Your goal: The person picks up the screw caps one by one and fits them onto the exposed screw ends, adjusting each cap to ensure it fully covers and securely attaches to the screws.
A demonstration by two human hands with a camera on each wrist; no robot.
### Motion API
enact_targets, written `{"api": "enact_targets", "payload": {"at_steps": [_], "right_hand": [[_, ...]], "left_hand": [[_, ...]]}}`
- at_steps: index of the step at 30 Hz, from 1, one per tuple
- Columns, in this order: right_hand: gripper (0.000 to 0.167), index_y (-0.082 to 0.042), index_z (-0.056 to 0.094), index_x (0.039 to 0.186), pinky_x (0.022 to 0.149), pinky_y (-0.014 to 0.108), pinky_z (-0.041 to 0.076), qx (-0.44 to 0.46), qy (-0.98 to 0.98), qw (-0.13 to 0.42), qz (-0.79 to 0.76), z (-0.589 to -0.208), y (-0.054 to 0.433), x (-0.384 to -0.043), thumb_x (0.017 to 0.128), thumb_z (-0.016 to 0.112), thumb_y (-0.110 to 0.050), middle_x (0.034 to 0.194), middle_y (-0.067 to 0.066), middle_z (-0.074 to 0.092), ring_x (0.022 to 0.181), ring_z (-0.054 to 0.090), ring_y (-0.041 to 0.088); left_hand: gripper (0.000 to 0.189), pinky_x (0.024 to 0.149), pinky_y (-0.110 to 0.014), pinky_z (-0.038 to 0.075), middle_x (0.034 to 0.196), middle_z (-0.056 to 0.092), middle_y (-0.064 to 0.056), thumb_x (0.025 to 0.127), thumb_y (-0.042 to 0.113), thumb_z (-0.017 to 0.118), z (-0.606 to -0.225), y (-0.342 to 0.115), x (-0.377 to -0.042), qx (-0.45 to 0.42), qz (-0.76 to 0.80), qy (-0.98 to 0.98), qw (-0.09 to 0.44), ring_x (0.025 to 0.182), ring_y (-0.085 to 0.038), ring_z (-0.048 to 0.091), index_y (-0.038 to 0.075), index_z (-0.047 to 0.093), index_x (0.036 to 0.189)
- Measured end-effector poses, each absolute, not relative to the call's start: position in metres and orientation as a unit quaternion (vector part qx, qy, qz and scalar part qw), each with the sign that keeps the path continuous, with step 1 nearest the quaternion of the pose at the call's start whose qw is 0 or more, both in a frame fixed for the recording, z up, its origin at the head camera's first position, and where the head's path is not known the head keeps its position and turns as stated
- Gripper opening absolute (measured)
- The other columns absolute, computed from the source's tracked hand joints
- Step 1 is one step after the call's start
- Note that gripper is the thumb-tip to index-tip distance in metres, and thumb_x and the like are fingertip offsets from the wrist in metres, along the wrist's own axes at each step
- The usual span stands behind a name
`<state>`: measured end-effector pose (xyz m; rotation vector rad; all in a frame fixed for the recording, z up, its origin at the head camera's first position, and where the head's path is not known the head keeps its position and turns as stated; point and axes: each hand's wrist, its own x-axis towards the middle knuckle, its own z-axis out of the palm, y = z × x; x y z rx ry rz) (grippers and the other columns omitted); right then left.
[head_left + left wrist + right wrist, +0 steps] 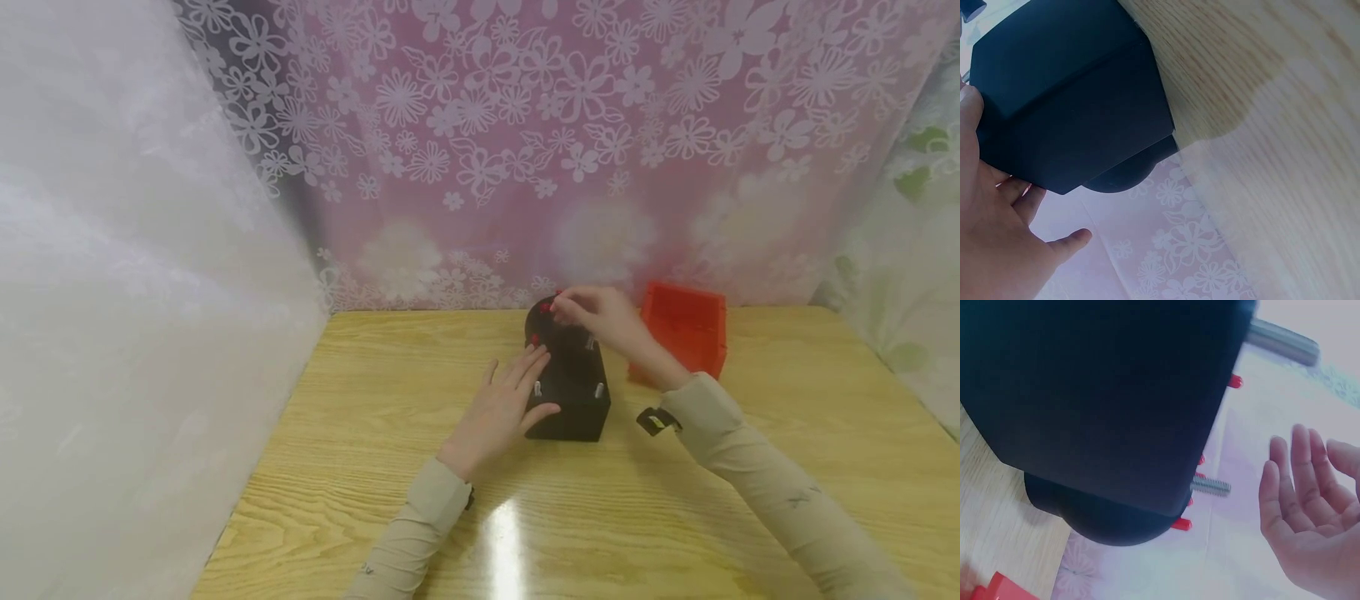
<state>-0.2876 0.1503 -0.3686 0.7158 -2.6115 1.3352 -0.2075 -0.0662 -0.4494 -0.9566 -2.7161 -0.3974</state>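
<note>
A black box with a rounded far end (570, 375) stands on the table in the head view. Short red pegs (536, 340) sit around its rounded part, and silvery threaded bolts (1211, 485) rise from its top. My left hand (504, 408) rests on the left side of the box, its fingers fairly straight; the left wrist view shows this hand (1007, 231) against the box. Over the rounded end hovers my right hand (603, 318), fingertips beside a red peg (546, 308). In the right wrist view the fingers of that hand (1313, 500) are loosely bent, with nothing visible between them.
Just right of the box, an open red bin (686, 329) stands at the table's back edge. A flowered pink curtain (487, 167) hangs behind the wooden table (360, 417), with pale sheets on both sides. A black strap (656, 421) hangs at my right cuff.
</note>
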Motion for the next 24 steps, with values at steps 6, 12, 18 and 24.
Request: {"api": "enact_targets", "payload": {"at_steps": [6,12,18,24], "right_hand": [[0.037,-0.002,0.072,0.114,0.091,0.044,0.058,0.191,-0.857,0.064,0.475,-0.364,0.170,-0.282,0.105,0.058,-0.036,0.101,0.014,0.075,0.093,0.075,0.024],[0.033,-0.011,0.072,0.119,0.089,0.032,0.056,0.173,-0.857,0.086,0.477,-0.363,0.194,-0.278,0.104,0.059,-0.038,0.103,0.011,0.074,0.090,0.073,0.019],[0.038,-0.012,0.070,0.120,0.075,0.020,0.054,0.144,-0.863,0.113,0.470,-0.358,0.216,-0.282,0.102,0.059,-0.044,0.105,0.012,0.074,0.091,0.072,0.020],[0.043,-0.008,0.066,0.129,0.083,0.013,0.049,0.124,-0.868,0.128,0.463,-0.360,0.242,-0.292,0.103,0.058,-0.041,0.113,0.012,0.073,0.093,0.070,0.010]], "left_hand": [[0.077,0.123,-0.057,0.018,0.169,0.019,-0.002,0.104,0.056,0.044,-0.451,-0.067,-0.209,-0.330,-0.133,-0.927,0.121,0.156,-0.018,0.015,0.012,0.022,0.163],[0.077,0.123,-0.057,0.018,0.169,0.020,-0.002,0.104,0.055,0.046,-0.450,-0.066,-0.208,-0.332,-0.134,-0.926,0.120,0.156,-0.018,0.016,0.011,0.023,0.162],[0.077,0.124,-0.056,0.017,0.169,0.019,-0.001,0.103,0.057,0.042,-0.450,-0.066,-0.207,-0.328,-0.131,-0.928,0.116,0.156,-0.016,0.014,0.012,0.022,0.162],[0.078,0.124,-0.056,0.018,0.169,0.019,-0.001,0.103,0.058,0.042,-0.451,-0.066,-0.208,-0.331,-0.127,-0.927,0.121,0.156,-0.016,0.014,0.011,0.023,0.162]]}}
